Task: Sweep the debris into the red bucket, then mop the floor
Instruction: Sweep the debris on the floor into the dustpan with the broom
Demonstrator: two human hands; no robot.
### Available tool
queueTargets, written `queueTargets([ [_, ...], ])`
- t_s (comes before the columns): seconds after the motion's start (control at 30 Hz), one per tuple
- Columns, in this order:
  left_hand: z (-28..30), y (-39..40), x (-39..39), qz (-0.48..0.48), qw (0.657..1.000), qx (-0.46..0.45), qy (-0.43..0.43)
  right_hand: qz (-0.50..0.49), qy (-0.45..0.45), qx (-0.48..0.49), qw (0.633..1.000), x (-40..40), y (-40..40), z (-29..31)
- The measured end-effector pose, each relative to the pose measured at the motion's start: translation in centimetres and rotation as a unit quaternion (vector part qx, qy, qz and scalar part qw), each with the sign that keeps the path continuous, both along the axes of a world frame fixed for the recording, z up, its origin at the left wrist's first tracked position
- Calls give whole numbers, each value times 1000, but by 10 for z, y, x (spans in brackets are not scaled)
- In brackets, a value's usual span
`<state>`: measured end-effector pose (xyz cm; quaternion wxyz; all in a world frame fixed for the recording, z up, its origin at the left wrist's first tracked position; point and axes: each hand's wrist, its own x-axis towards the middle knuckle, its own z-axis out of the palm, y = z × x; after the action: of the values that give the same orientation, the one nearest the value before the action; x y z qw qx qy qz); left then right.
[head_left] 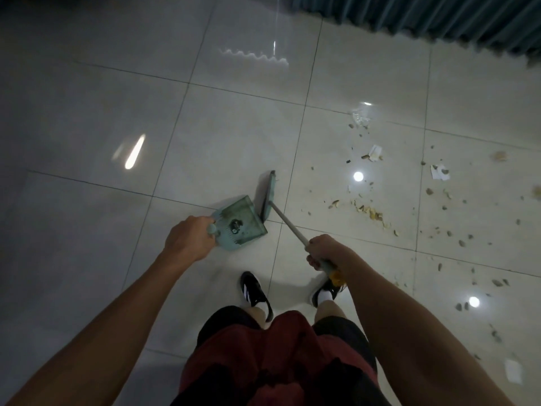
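Debris (371,213) lies scattered across the glossy pale tiles to the right of our dustpan (240,225), none of it yet gathered, and the red bucket is nowhere in view. Starting left of the dustpan, our left hand (187,238) is curled tight round the pan's short handle, tilting the green tray so its open lip rests on the floor (87,200); a small dark clump already sits inside. Just right of the dustpan, almost touching its lip, the broom (268,197) stands on its bristle edge, its pale shaft slanting down toward us into our right hand (322,250), fingers clenched around the shaft above a yellow end piece. Farther right of the dustpan, well apart from it, the litter spreads in a loose band: tan crumbs and chips, small dark pebbly bits, and a few torn white paper scraps (439,172). We judge all of it light and loose. The crumbs should roll and skid easily on so slick a tile, so short, low strokes seem wise; the paper looks flimsy and could flutter or cling flat to the floor. None of it wants picking up by hand: the hold belongs on the broom shaft and the pan handle, where we have it. Beyond the dustpan at upper right hangs a teal pleated curtain (439,19); our black shoes (254,291) stand just below the pan.
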<state>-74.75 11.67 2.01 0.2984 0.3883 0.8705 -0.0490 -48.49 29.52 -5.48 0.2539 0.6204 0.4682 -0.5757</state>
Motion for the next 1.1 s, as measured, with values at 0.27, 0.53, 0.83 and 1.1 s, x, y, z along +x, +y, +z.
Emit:
queueTargets([
  [0.27, 2, 52, 64, -2, 999, -27, 33, 402, -51, 253, 879, 64, 52, -3],
  [0.53, 6, 127, 144, -24, 997, -47, 54, 445, -73, 297, 842, 141, 109, -18],
  [0.83, 11, 223, 209, -40, 998, -37, -3, 398, -118, 277, 867, 245, 174, -14],
  [1.1, 16, 290, 268, -101, 995, -21, -6, 361, -172, 268, 876, 309, 212, 1],
])
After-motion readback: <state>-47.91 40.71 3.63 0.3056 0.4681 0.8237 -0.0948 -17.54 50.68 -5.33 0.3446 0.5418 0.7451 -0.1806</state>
